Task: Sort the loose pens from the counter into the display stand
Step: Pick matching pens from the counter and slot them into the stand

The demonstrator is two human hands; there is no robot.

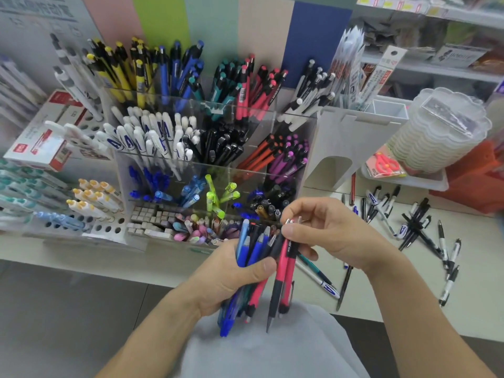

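The display stand (272, 124) is built of clear acrylic, with thin transparent walls dividing it into stepped rectangular compartments. Slender plastic pens are held nearly upright in each compartment, grouped by colour: yellow-and-black, blue, teal, pink, white, black, orange and purple. Small block erasers (148, 218) are packed in the lower front left compartment. The surface (409, 266) is pale, smooth and matt.

A bundle of pens (256, 257) with blue, black and pink barrels is held above the near edge of the surface, in front of the stand. The middle of the bundle is covered by the left hand (231, 276), so the number of pens cannot be made out. The contents of the front compartments behind both hands are partly hidden. The outer parts of the view are blurred, and the print on the red-and-white box (46, 135) at the left is not legible.

The left hand's grip is closed round the bundle, with the thumb laid across its front. The right hand (324, 233) is arched over the upper ends, and the top of a pink pen (285, 271) is pinched between its thumb and forefinger. Loose black-and-white pens (425, 230) are scattered on the surface to the right, well apart from the stand.
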